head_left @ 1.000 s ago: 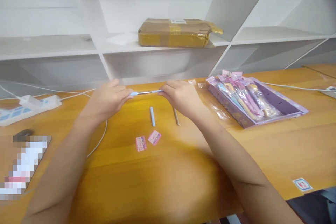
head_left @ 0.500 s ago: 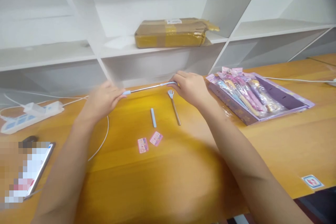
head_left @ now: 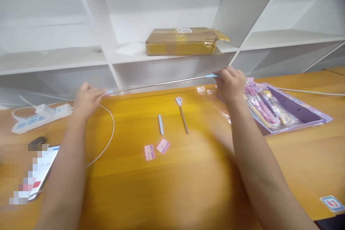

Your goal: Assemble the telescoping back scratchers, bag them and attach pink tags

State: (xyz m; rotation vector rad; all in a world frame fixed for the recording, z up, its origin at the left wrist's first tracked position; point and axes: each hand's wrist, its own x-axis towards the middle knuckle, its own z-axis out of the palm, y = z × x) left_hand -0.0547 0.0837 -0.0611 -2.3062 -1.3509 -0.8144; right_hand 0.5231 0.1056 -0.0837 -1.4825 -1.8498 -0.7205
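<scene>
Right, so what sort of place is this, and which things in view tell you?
Probably an office or workroom, though no wider room shows: white open shelving backs a wooden desk, a taped parcel sits on one shelf, and a power strip lies on the desk.

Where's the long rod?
Head view, upper middle: the rod spans from the left hand to the right hand, below the carton in the picture.

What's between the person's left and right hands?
In the head view, a thin metal rod with light-blue ends spans the gap between the left hand and right hand, each gripping one end.
</scene>
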